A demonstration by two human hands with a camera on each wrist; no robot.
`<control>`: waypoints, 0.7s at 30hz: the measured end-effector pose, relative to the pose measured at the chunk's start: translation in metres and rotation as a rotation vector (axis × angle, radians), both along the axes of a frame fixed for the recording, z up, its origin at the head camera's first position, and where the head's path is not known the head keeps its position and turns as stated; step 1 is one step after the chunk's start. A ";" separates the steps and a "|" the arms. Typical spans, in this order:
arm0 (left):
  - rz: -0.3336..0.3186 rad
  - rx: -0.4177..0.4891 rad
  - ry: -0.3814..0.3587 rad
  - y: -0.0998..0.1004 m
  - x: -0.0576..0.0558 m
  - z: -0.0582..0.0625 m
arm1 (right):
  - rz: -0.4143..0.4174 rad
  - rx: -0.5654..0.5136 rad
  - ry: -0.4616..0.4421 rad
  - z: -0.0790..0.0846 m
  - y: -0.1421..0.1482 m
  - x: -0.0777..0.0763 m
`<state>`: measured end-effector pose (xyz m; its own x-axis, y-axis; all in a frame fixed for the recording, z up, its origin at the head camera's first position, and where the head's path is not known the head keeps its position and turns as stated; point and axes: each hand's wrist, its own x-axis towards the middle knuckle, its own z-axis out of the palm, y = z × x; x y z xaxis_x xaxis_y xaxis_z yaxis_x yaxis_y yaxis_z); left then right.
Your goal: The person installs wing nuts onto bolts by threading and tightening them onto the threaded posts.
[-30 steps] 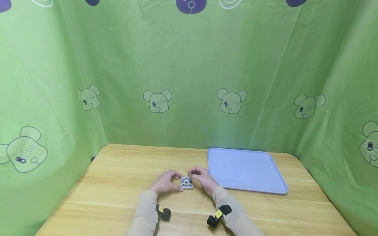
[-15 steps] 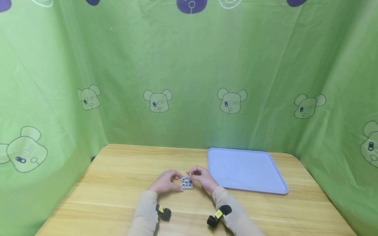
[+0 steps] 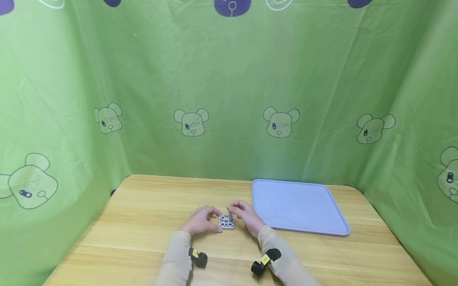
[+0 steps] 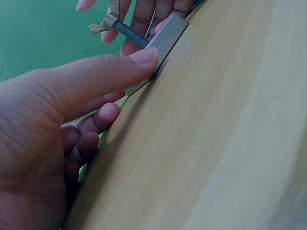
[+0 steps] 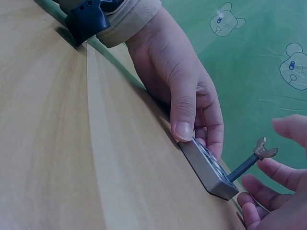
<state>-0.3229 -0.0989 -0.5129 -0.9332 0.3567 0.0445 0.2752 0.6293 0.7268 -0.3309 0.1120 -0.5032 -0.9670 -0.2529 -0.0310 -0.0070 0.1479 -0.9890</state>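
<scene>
A small square grey metal block [image 3: 226, 227] with round holes lies flat on the table. My left hand [image 3: 200, 221] holds it by its left side, with thumb and fingers on opposite edges. From the hole at the block's far right corner rises a wing screw [image 5: 244, 166], its brass-coloured wings [image 4: 106, 21] well above the block. My right hand [image 3: 247, 217] is around the screw with its fingers spread. In the right wrist view the thumb stands apart from the wings, while the index finger is close beside them; whether it touches cannot be told.
A pale blue tray [image 3: 297, 204] lies on the wooden table [image 3: 150, 206], behind and to the right of my right hand. Green curtain [image 3: 229, 151] with bear prints surrounds the table. Each wrist carries a black camera [image 3: 265, 262].
Earlier my right thumb and fingers were pinched at the wing screw. The wings have turned, and now those fingers have spread off them. The left hand and block have stayed put.
</scene>
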 end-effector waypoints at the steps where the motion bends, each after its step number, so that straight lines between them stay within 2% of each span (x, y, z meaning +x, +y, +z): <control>1: 0.000 -0.001 0.001 0.000 0.000 0.000 | -0.005 0.000 0.000 0.000 0.000 0.000; 10: 0.002 -0.005 0.002 0.000 0.000 0.000 | -0.022 -0.007 -0.003 0.001 -0.001 0.001; 21: 0.001 -0.003 0.013 0.000 -0.001 -0.001 | 0.027 0.019 0.031 -0.003 0.000 0.000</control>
<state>-0.3236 -0.0991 -0.5137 -0.9328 0.3561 0.0551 0.2838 0.6320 0.7211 -0.3312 0.1116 -0.5060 -0.9603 -0.2790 -0.0063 -0.0417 0.1658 -0.9853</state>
